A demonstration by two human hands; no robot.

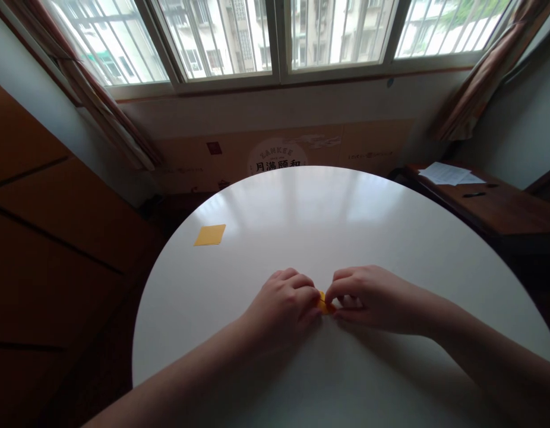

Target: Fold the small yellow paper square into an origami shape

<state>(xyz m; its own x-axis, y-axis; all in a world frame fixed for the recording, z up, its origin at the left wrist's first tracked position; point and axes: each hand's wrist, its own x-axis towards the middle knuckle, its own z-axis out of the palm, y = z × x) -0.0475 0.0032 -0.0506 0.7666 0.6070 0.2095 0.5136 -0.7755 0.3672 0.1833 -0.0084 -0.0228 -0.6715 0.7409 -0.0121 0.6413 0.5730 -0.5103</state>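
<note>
A small folded piece of yellow paper lies on the white round table, between my two hands. My left hand grips its left side, fingers curled over it and thumb low at the near edge. From the other side my right hand pinches the right part between bent fingers and thumb. Most of the folded paper is hidden under the fingers, so its full shape cannot be made out. Farther off to the left, a flat square sheet of yellow paper rests on the table.
Beyond the table's right edge stands a dark wooden desk with white paper sheets on it. A wooden cabinet is at the left. Behind the table are a printed banner and barred windows with curtains.
</note>
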